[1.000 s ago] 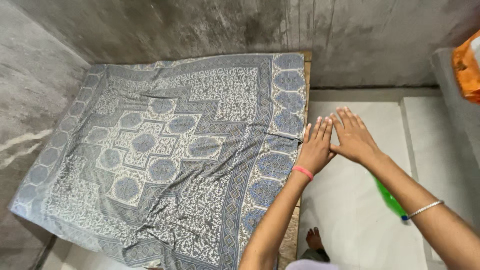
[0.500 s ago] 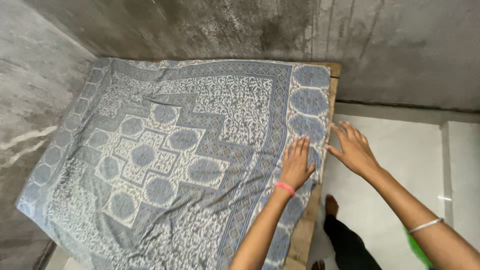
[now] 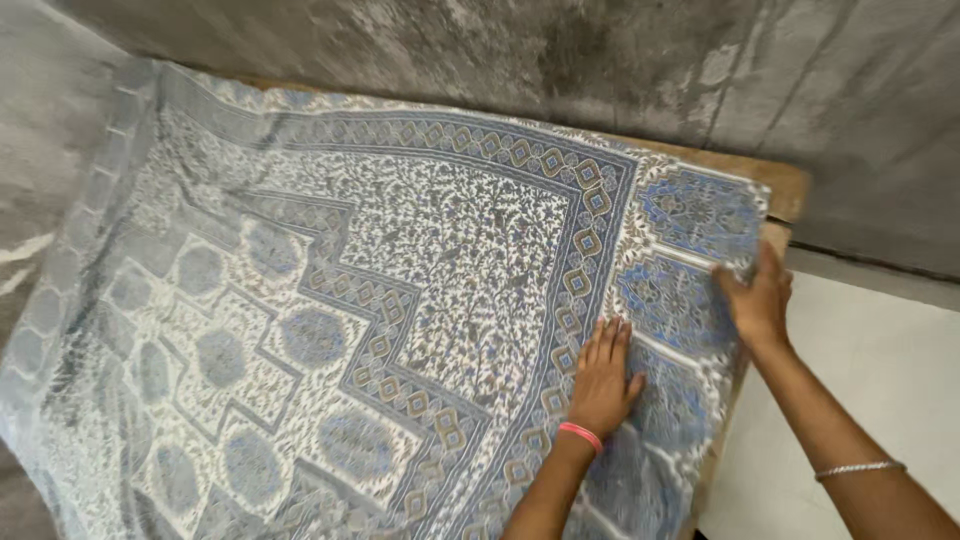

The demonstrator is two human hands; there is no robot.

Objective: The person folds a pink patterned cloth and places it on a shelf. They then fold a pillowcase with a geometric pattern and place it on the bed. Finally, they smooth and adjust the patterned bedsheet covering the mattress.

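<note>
Plenty is cut off here: the patterned bedsheet (image 3: 380, 300) runs out of view at the left and at the bottom, so its near end cannot be seen, and its far-left stretch is blurred against the grey wall (image 3: 600, 60). The wooden bed frame (image 3: 785, 190) under the sheet shows only as a bare corner at the sheet's far right end and a thin strip down its right edge; everything else of it lies under the cloth. Both forearms are cropped by the lower border.

The sheet lies spread flat over the bed, its long axis running from the far right corner down toward the near left, with its bordered short end along the wall. Wrinkles cross its near half.

The left hand (image 3: 603, 375), a pink band at its wrist, lies flat, palm down, fingers straight and together, pressed on the sheet's blue border just inside the right edge. The right hand (image 3: 760, 300), a silver bangle further down its forearm, is closed around the sheet's right edge near the far corner, thumb on top of the cloth, fingers tucked over the side and out of sight. The hands are apart, with border cloth between them. Right of the sheet lies pale floor (image 3: 880, 370).
</note>
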